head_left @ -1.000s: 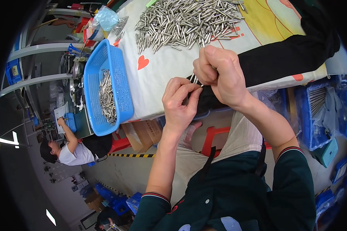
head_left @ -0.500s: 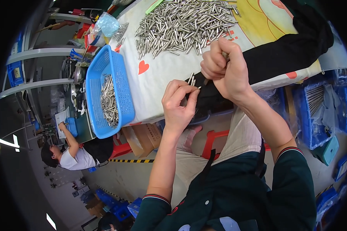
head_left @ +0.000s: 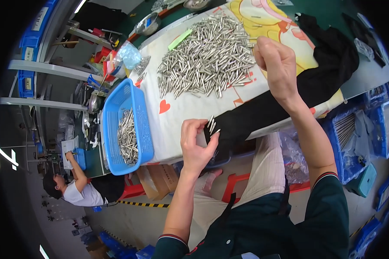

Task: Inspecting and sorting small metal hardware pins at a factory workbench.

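Observation:
My left hand [head_left: 195, 146] is at the near edge of the table, its thumb and fingers curled around a few small metal pins [head_left: 212, 125] that lie over black cloth [head_left: 242, 118]. My right hand [head_left: 277, 64] is raised above the cloth in a closed fist; whatever it grips is hidden by the fingers. Beyond both hands a large heap of silvery metal pins [head_left: 207, 56] covers the patterned tablecloth [head_left: 173, 134]. To the left, a blue perforated basket [head_left: 145, 129] holds more of these pins.
A light green strip [head_left: 180, 39] lies at the heap's left edge, near a clear plastic bag [head_left: 129, 55]. Metal bowls [head_left: 148, 25] stand at the back. Blue bins [head_left: 348, 168] with rods and plastic are at the right. Another person [head_left: 80, 185] works at the far left.
My right fist has lifted up and to the right, away from the left hand. My left thumb and fingers have spread somewhat around the pins. The whole view has shifted.

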Tool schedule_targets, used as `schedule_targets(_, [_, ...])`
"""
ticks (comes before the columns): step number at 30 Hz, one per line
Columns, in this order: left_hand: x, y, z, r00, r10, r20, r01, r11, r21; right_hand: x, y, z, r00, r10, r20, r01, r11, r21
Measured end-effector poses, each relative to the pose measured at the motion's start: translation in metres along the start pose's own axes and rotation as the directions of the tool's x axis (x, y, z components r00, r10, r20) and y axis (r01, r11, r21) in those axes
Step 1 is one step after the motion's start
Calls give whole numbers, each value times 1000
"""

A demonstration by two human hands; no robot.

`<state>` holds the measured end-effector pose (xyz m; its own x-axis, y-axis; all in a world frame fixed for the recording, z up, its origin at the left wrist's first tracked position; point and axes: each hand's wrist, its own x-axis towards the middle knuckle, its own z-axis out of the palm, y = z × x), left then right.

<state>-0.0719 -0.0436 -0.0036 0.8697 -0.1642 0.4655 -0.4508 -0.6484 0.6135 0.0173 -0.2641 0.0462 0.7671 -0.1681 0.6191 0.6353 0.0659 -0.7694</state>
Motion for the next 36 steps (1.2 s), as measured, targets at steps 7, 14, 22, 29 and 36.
schedule_targets(7, [-4,8,0,998,-2,64,-6,993,116,71,85,-67,996,71,-61,-85,407,-909])
schedule_targets(14, [8,12,-2,977,182,111,-211,898,387,58,123,-70,990,62,127,123,61,-991])
schedule_targets(22, [10,-3,6,978,193,83,-210,876,434,34,57,29,842,-211,497,479,717,-507])
schedule_targets(29, [1,-4,11,987,157,20,-151,896,417,-2,24,64,226,284,932,343,872,-350])
schedule_targets(36, [-2,-5,11,990,142,15,-135,894,428,-14,14,63,253,162,954,509,816,-274])
